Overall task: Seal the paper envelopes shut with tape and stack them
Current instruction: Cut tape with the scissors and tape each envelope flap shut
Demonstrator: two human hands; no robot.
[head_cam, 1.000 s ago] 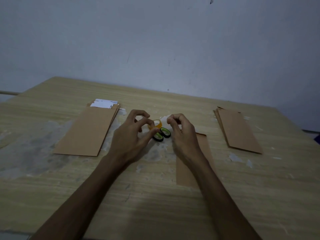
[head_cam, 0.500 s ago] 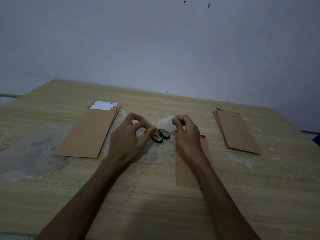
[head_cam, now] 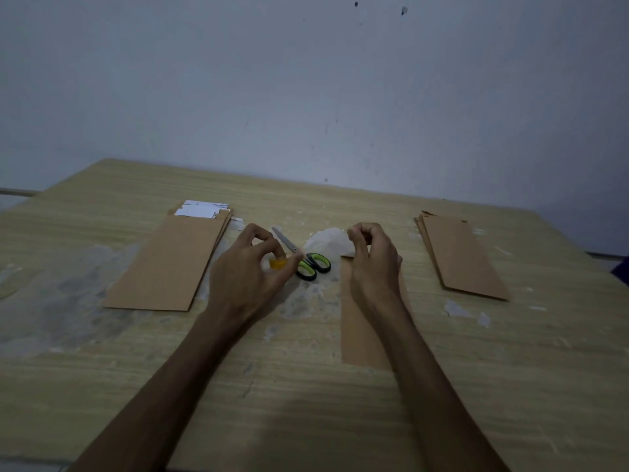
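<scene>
The bench (head_cam: 102, 386) carries two envelope stacks, left (head_cam: 170, 260) and right (head_cam: 463, 257). One envelope (head_cam: 360, 335) lies lengthwise under the right hand (head_cam: 372, 264), whose curled fingers pinch something unclear above its far end. The left hand (head_cam: 246, 274) grips the tape (head_cam: 278, 264). Scissors (head_cam: 311, 264) lie between the hands.

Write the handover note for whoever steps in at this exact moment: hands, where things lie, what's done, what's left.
Left hand holds the small yellow tape roll. Right hand has its fingertips pinched, probably on the tape end, which is too faint to see. One envelope lies under the right forearm, apparently not yet taped. Scissors lie between the hands. Left pile has white paper showing at its top; right pile looks closed. Left: cut, tape, stack.
</scene>
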